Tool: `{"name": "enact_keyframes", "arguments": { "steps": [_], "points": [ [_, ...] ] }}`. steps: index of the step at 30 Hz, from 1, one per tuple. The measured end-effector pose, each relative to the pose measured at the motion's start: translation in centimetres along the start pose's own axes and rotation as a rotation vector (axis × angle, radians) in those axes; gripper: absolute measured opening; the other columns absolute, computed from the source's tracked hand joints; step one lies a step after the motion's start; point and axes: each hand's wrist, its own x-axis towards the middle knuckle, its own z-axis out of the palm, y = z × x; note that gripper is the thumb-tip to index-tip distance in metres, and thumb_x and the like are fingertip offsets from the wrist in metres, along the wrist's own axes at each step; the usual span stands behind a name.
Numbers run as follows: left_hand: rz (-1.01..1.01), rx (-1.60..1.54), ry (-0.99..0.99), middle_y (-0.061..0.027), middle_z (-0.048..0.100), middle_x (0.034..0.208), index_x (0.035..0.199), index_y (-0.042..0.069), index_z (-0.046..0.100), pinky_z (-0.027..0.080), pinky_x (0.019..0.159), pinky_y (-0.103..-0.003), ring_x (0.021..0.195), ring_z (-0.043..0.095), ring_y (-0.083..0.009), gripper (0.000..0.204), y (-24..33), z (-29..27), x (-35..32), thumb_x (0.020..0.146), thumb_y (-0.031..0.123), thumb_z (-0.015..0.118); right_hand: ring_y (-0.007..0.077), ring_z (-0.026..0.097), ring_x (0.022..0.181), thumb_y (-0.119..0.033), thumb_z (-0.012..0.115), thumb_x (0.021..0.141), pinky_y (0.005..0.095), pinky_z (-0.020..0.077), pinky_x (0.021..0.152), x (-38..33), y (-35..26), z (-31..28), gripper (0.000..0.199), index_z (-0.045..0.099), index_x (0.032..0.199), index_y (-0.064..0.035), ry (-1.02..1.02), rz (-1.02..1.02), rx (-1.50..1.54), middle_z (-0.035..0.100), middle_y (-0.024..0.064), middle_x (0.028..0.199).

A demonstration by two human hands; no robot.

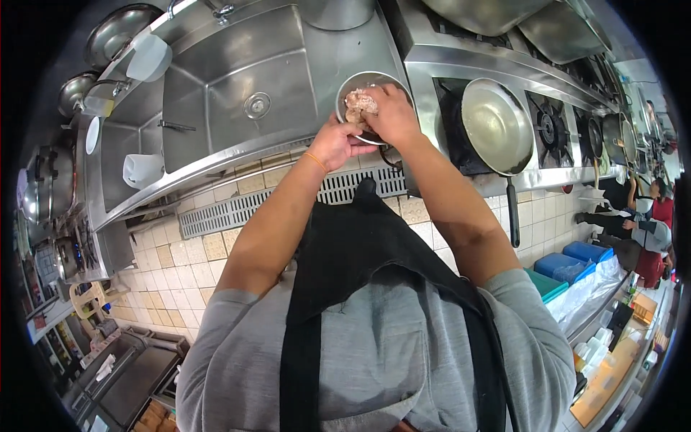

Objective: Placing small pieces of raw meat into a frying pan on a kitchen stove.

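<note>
A round metal bowl point(348, 88) stands on the steel counter between the sink and the stove. Inside it lie pale pink, white-coated lumps that look like raw meat point(358, 103). My right hand point(394, 115) reaches into the bowl from the right, its fingers curled over the lumps; the fingertips are partly hidden. At the near left rim my left hand point(334, 144) grips the bowl, with the thumb by the lumps and the other fingers under the rim. An orange band circles my left wrist.
Left of the bowl is a deep steel sink point(248, 65) with a drain. A wide pan point(497, 119) sits on the stove to the right, its black handle point(512, 212) jutting past the front edge. A steel pot point(337, 11) stands behind the bowl. Other people point(648, 223) are at far right.
</note>
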Motion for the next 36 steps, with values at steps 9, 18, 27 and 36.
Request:
{"name": "enact_keyframes", "arguments": {
  "steps": [9,18,27,36],
  "points": [
    [-0.236,0.922,-0.478,-0.0112,0.063,0.136,0.136,0.005,0.063,0.039,0.113,-0.038,0.132,0.053,-0.0235,0.039,0.7,-0.8,-7.6,0.099,0.019,0.064,0.0343,0.056,0.115,-0.025,0.074,0.083,0.0437,0.0512,0.096,2.6,3.3,0.9,0.044,0.062,0.125,-0.0187,-0.054,0.016,-0.088,0.058,0.0116,0.121],
    [-0.197,0.912,-0.359,-0.0061,0.07,0.101,0.1,0.0,0.07,0.048,0.092,-0.028,0.099,0.062,-0.0137,0.023,3.5,-5.9,-5.9,0.097,0.023,0.068,0.0372,0.056,0.114,-0.026,0.077,0.082,0.0454,0.0487,0.099,3.2,2.1,1.5,0.048,0.062,0.126,-0.0165,-0.043,0.145,-0.097,0.059,0.0134,0.123],
    [-0.306,0.915,-0.35,0.0006,0.067,0.09,0.103,0.0,0.069,0.048,0.08,-0.024,0.085,0.059,-0.0081,0.02,8.8,-11.7,-9.0,0.097,0.019,0.066,0.0396,0.055,0.118,-0.027,0.076,0.083,0.0463,0.0476,0.101,3.5,0.4,2.1,0.048,0.062,0.127,-0.0137,-0.014,0.254,-0.137,0.058,0.0163,0.127],
    [-0.185,0.878,-0.22,0.0056,0.059,0.086,0.094,0.004,0.063,0.044,0.077,-0.023,0.083,0.052,-0.0052,0.015,10.6,-12.4,-9.0,0.098,0.019,0.065,0.0405,0.054,0.118,-0.027,0.075,0.083,0.0472,0.0476,0.1,3.7,0.0,2.5,0.048,0.062,0.128,-0.0159,-0.01,0.318,-0.17,0.058,0.0173,0.126]
  ]
}}
